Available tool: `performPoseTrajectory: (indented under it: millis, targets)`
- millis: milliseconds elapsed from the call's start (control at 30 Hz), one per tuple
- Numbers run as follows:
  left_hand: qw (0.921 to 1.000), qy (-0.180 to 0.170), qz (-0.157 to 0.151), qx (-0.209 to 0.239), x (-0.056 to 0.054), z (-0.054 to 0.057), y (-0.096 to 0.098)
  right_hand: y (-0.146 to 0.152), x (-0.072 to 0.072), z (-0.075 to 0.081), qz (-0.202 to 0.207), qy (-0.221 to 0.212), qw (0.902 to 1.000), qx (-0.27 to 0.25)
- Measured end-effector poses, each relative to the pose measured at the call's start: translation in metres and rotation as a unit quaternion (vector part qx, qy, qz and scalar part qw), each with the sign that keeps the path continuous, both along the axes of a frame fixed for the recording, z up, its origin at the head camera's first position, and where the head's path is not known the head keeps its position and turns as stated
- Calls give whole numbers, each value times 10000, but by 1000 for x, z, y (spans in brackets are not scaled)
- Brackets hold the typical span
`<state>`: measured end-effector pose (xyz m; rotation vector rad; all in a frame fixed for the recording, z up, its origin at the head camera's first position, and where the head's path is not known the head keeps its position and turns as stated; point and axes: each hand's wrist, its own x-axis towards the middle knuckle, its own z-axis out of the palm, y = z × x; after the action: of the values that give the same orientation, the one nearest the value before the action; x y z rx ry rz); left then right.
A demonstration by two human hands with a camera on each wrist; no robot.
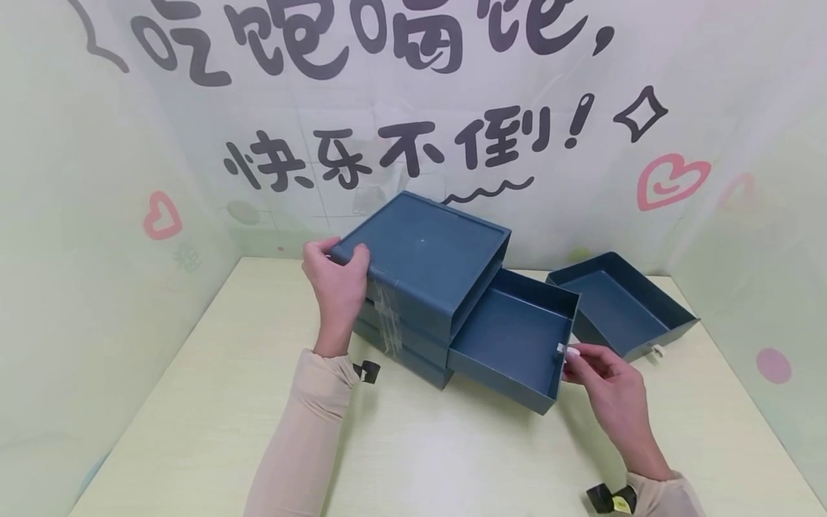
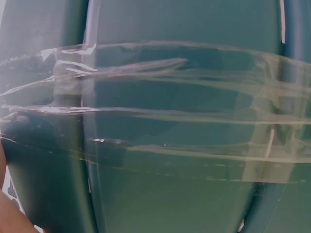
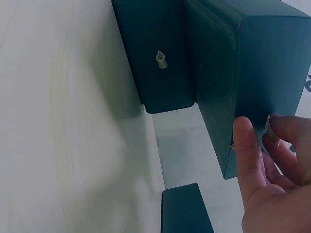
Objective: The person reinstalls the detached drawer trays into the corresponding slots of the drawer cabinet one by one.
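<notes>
A dark blue drawer cabinet (image 1: 423, 248) stands on the table, its tiers bound along the side by clear tape (image 2: 170, 111). My left hand (image 1: 337, 276) grips the cabinet's top rear-left corner, thumb on top. With my right hand (image 1: 610, 388) I pinch the small white knob (image 3: 273, 133) on the front of the middle drawer (image 1: 517, 334), which is pulled far out and holds nothing. Above it the top slot is without its drawer. In the right wrist view the bottom drawer (image 3: 155, 82) sits inside the cabinet, its own pale knob (image 3: 161, 59) showing.
A second blue drawer (image 1: 623, 309), taken out, lies on the table to the right, behind my right hand. The pale wooden table (image 1: 413, 459) is enclosed by a printed curtain (image 1: 413, 129) at the back and sides.
</notes>
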<state>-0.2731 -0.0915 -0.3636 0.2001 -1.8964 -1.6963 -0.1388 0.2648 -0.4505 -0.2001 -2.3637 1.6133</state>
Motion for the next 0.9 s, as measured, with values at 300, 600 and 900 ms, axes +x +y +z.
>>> performPoseTrajectory:
  millis: [300,600,900]
  targets:
    - [10000,0,-6,60,0,2,0,-10,-6,1,360,56,9989,-307]
    - [10000,-48,-46,24,-1,1,0,-21,-15,-2,595,132,9964,-586]
    - [10000,-35,-51,25,-1,0,0,-30,-18,-4,633,227,9951,-729]
